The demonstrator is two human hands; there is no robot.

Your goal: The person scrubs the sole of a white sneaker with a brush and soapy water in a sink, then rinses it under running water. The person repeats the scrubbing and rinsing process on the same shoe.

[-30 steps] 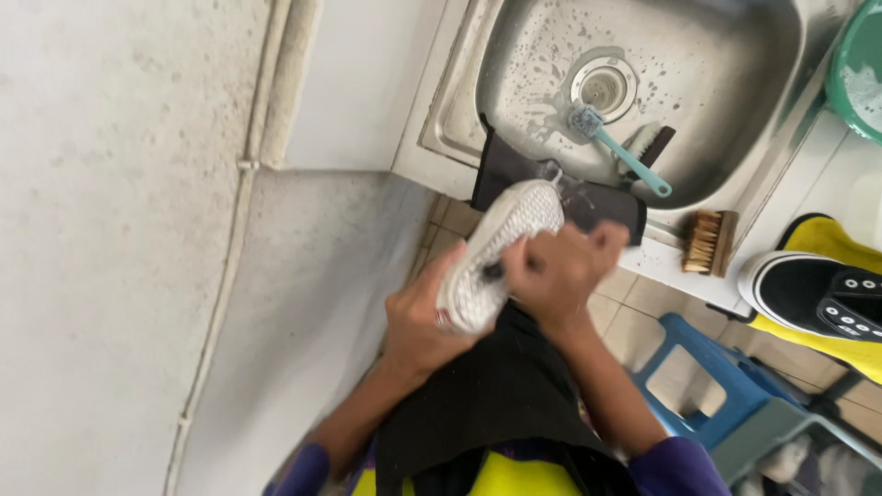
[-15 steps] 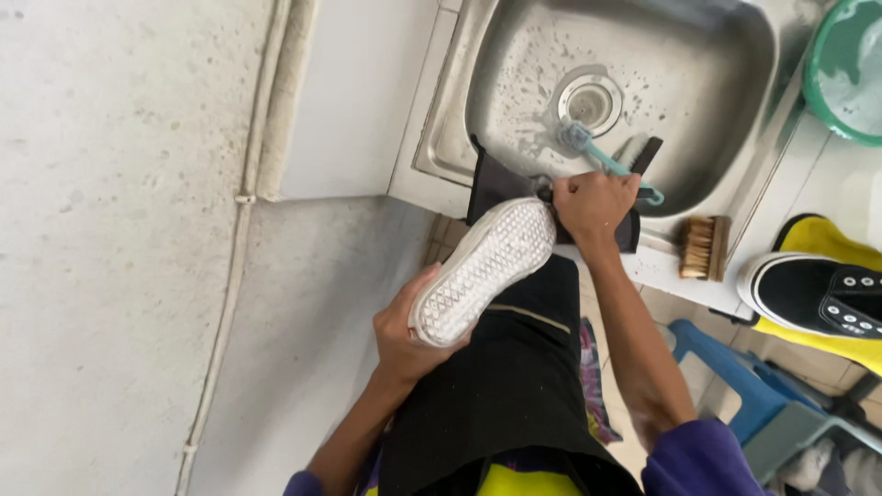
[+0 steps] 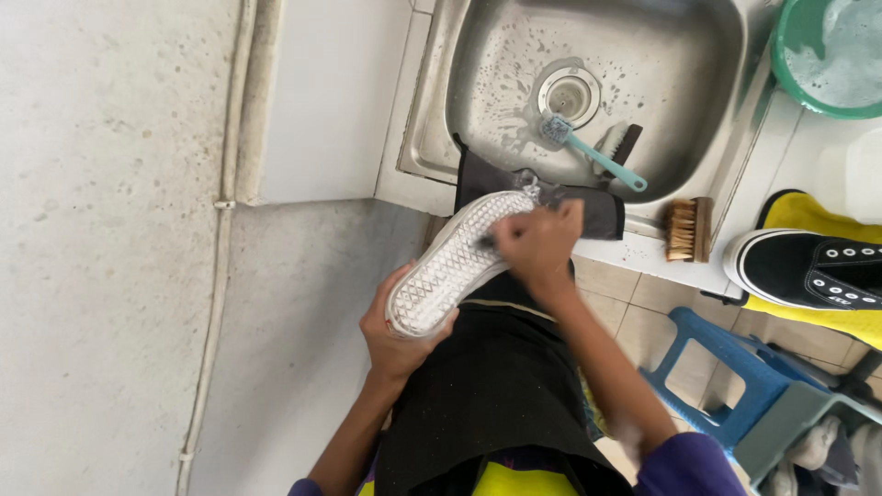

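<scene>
Shoe (image 3: 457, 264) was gripped sole-up at the heel by left hand (image 3: 397, 332), right hand (image 3: 537, 241) clenched on a small scrubbing tool (barely visible) before the sink (image 3: 432, 138); scrubbing judged midway.

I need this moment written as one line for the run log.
left hand: holds shoe, sole up | right hand: on sole, grips small dark object | sink: teal brush
</scene>
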